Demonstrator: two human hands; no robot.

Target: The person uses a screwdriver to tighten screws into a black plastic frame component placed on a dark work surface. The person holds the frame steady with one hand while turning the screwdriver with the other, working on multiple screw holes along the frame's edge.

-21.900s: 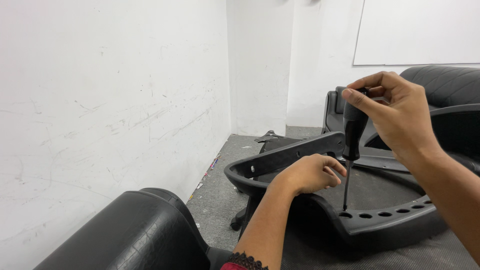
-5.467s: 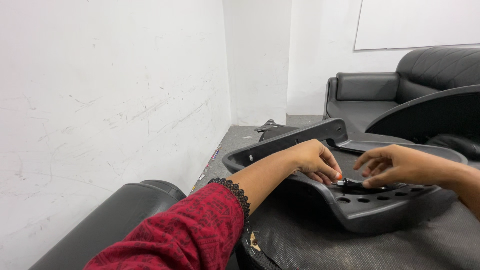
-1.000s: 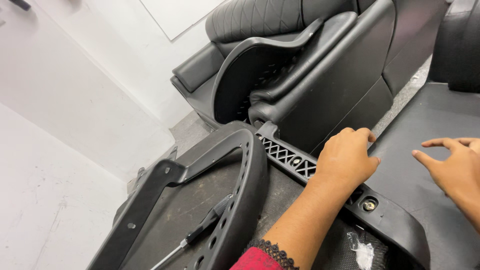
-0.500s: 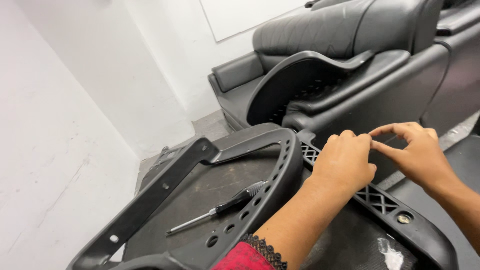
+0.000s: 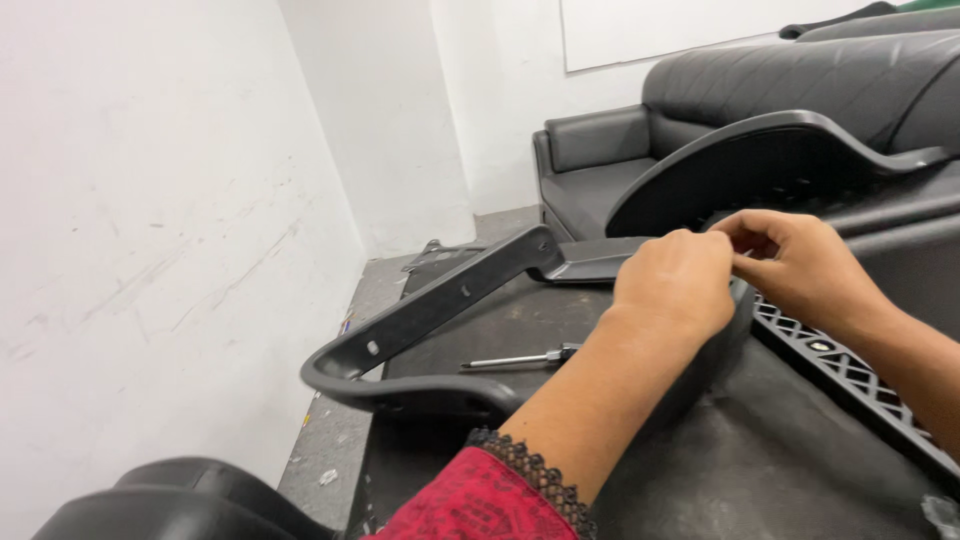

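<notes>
The left hand (image 5: 672, 285) is curled in a closed grip over the rim of the black plastic chair shell (image 5: 440, 300); what lies under its fingers cannot be told. The right hand (image 5: 800, 262), fingertips pinched narrow, is set just beside it. A screwdriver (image 5: 520, 358) is seen lying inside the shell, left of both hands

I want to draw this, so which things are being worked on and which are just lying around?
Being worked on:
left hand
right hand
black plastic frame
ribbed bar

Just lying around:
screwdriver
black sofa
other curved shell
</notes>
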